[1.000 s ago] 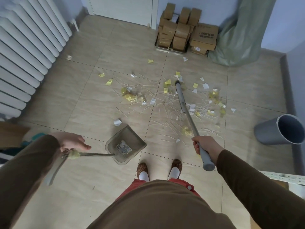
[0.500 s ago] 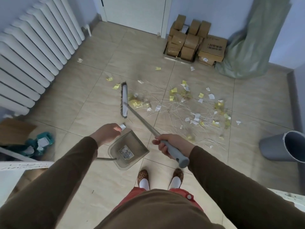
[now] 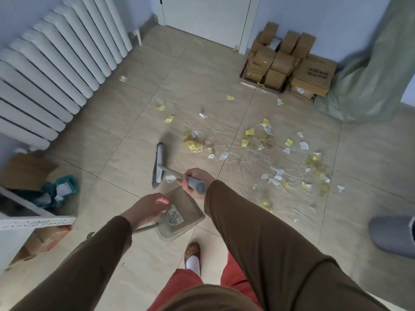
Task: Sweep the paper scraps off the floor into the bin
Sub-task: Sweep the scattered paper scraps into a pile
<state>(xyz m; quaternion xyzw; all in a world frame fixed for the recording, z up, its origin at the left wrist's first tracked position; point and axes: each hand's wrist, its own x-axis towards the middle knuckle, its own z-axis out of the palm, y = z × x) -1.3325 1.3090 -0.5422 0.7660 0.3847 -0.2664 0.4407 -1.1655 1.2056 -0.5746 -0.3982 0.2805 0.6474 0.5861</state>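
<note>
We see yellow and white paper scraps (image 3: 249, 132) on beige floor tiles (image 3: 107, 140), a grey broom (image 3: 160, 164), a grey bin (image 3: 391, 235), a white radiator (image 3: 56, 72), brown boxes (image 3: 278, 63), and a leopard-print slipper (image 3: 192, 248).

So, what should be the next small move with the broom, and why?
Probably draw the broom head right toward the dustpan. The right hand grips the broom handle, one white scrap lies just beside the head, and most paper scraps remain farther right.
</note>
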